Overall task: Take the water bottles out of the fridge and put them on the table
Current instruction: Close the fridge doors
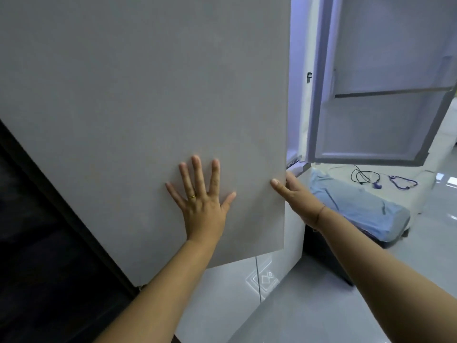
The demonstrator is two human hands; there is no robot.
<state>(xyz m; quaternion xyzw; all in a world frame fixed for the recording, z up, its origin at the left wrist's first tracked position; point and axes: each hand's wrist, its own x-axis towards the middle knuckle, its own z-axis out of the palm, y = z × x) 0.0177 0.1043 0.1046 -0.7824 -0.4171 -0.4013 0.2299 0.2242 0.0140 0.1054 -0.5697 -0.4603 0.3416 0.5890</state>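
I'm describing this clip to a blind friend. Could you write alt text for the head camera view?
Two bare hands work a large grey fridge door: the left hand lies flat on its front, fingers spread, and the right hand curls around its right edge. Beyond, a second fridge door stands open, its shelves showing no bottles; a blue bundle and cables lie on the pale floor.

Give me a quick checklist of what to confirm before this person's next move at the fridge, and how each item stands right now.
1. Left hand placed on the left fridge door: ok, palm flat, fingers spread.
2. Right hand has hold of that door's edge: ok, fingers wrap behind it.
3. Right fridge door open: ok, swung wide.
4. Water bottles in sight: not ok, none visible; the left door hides the inside.
5. Table ready for bottles: cannot tell, none in view.
6. Floor path clear: not ok, a blue bundle lies nearby.
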